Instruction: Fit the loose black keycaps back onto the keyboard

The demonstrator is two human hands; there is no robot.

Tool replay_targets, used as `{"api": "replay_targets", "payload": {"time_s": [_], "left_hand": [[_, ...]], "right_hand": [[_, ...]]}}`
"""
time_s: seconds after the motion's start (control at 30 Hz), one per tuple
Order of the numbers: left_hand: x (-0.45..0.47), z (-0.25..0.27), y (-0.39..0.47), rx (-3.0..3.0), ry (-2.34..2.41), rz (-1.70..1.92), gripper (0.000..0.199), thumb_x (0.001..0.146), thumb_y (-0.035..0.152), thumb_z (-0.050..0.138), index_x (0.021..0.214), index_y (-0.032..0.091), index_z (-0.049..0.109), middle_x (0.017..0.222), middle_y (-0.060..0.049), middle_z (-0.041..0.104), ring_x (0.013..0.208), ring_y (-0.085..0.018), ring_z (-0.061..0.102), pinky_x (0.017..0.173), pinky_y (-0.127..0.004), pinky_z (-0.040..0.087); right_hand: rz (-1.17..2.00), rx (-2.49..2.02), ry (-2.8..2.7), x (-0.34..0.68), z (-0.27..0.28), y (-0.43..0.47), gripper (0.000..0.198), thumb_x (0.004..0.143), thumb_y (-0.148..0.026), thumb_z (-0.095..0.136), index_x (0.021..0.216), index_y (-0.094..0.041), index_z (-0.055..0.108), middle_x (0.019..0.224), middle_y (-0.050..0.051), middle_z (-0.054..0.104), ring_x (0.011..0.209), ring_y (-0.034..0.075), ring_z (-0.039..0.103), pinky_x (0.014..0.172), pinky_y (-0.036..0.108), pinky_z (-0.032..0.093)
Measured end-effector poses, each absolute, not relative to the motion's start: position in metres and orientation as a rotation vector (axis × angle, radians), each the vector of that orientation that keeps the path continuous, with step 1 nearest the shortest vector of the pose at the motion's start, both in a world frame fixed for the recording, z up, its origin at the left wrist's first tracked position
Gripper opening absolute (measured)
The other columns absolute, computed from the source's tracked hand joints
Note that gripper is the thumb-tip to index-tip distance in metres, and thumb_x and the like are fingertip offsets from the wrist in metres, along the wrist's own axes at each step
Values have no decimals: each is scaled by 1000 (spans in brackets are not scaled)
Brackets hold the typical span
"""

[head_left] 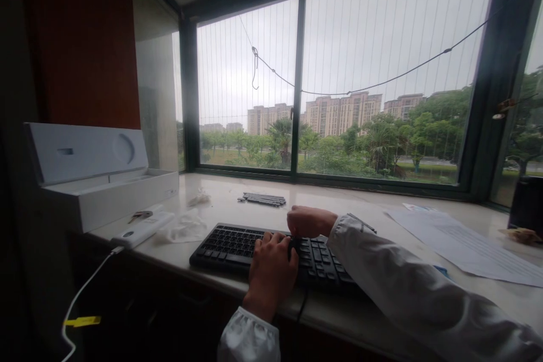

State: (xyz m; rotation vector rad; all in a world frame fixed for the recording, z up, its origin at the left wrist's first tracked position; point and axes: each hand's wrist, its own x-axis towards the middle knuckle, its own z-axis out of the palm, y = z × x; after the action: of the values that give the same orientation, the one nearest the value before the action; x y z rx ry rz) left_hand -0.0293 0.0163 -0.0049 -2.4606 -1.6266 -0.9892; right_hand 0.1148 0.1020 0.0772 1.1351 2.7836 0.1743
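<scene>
A black keyboard [227, 244] lies near the front edge of the white sill, partly covered by both hands and the right forearm. My left hand [272, 263] rests on its middle keys, fingers bent and lying over them, thumb apart. Just beyond it, my right hand [311, 220] is closed with its wrist bent, low over the back of the keyboard and close to the left fingertips. Whatever those right fingers hold, if anything, is hidden. Behind the keyboard sits a group of loose dark keycaps [263, 199], laid in rows.
An open white box [127, 198] stands at left, beside a white power bank [142, 229] with keys [139, 215] on it and a white cable [91, 277]. Crumpled clear plastic [184, 229] lies nearby. Printed papers [462, 237] spread at right; windows [382, 68] rise behind.
</scene>
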Motion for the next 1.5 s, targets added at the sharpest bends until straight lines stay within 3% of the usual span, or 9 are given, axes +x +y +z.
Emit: {"api": "replay_targets", "payload": {"time_s": [0.3,0.43,0.6,1.03,1.2,1.5], "left_hand": [[-30,-4,14,-2454,-1657,-971,32,92,33,39,105,24,67,109,-7,65,109,-26,50,96,-42,35],[-31,-5,15,-2449,-1635,-961,33,92,33,38,104,24,67,108,-7,65,108,-25,50,95,-42,36],[-32,-6,16,-2438,-1622,-959,34,92,34,36,101,21,67,108,-8,64,108,-26,49,95,-43,36],[-31,-7,16,-2423,-1643,-953,35,91,34,38,104,22,68,110,-8,65,110,-25,49,96,-41,36],[-30,-7,16,-2422,-1622,-924,35,91,33,39,107,22,67,111,-8,64,110,-25,49,95,-41,37],[-26,1,10,-2391,-1723,-785,34,92,31,38,109,23,67,116,-7,64,113,-24,47,97,-39,35]], "right_hand": [[250,1115,2821,115,79,90,24,66,-3,58,77,-13,77,74,7,74,65,12,61,59,21,40],[408,1333,2786,110,66,78,23,68,-6,57,78,-12,77,74,13,73,65,17,63,58,25,38],[556,1564,2744,110,47,62,25,76,-12,54,86,-12,76,84,18,73,81,25,67,66,29,40],[620,1766,2877,123,26,45,31,77,-15,48,82,-22,78,82,8,76,86,17,66,97,28,35],[632,1720,2869,120,30,51,30,77,-15,48,69,-19,76,73,9,75,76,16,66,93,28,37],[644,1688,2869,112,31,46,25,77,-15,51,69,-11,74,74,16,73,75,18,65,79,26,41]]}}
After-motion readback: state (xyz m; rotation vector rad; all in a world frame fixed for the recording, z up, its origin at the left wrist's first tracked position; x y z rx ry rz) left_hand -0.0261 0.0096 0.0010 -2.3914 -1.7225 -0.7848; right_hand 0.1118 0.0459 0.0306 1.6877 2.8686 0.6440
